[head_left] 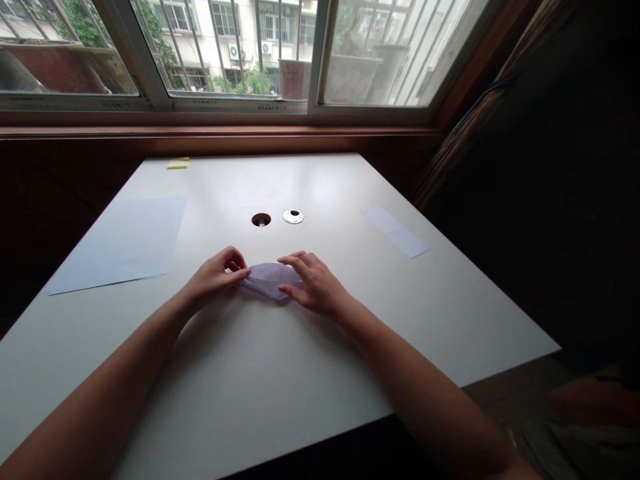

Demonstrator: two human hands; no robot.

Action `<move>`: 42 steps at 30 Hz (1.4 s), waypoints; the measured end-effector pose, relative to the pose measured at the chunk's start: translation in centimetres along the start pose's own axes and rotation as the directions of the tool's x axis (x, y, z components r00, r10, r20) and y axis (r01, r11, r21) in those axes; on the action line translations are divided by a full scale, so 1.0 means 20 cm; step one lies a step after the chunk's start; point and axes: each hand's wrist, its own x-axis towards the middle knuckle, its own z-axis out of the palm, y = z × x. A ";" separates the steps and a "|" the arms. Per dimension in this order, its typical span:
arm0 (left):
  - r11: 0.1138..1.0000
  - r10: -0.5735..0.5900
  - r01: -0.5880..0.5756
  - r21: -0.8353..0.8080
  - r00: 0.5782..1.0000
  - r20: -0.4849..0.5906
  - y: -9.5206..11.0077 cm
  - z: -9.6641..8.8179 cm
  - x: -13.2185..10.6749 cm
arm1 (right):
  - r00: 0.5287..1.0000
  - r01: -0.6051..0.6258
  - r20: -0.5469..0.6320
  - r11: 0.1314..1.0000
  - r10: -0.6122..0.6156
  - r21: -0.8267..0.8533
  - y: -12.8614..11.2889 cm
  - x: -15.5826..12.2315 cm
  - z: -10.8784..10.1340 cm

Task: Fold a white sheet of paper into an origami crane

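The bench (280, 373) is plain white with a soft sheen, brightest across its far half. The folded paper (270, 277) is pale lilac-white, its creased faces shading to a greyer lilac. The loose sheets (125, 243) at the left are a faint blue-white, unpatterned. 1 small note (179, 163) is bright yellow. The paper strip (395, 231) is white, barely off the bench's tone. The round hole (261, 219) is brown-black. The cap (293, 216) beside it is silvery white with a dark centre. The sill (215, 131) is reddish-brown wood, and the window frame (320, 53) is pale grey-white. The curtain (465, 133) is dark brown with thin lighter stripes. The foliage (245, 81) outside is green.
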 end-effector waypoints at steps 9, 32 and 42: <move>0.960 0.064 -0.089 0.265 0.993 0.100 0.06 -0.02 0.04 | 1.000 -0.002 0.022 1.000 0.002 -0.021 0.02 0.00 0.01; 0.678 -0.092 -0.231 0.698 0.916 0.391 0.22 -0.14 0.15 | 0.992 -0.105 0.054 0.986 0.112 -0.127 0.08 -0.01 0.02; 0.686 -0.122 -0.269 0.677 0.874 0.471 0.16 -0.17 0.17 | 0.983 -0.161 0.059 0.974 0.173 -0.159 0.08 -0.02 0.00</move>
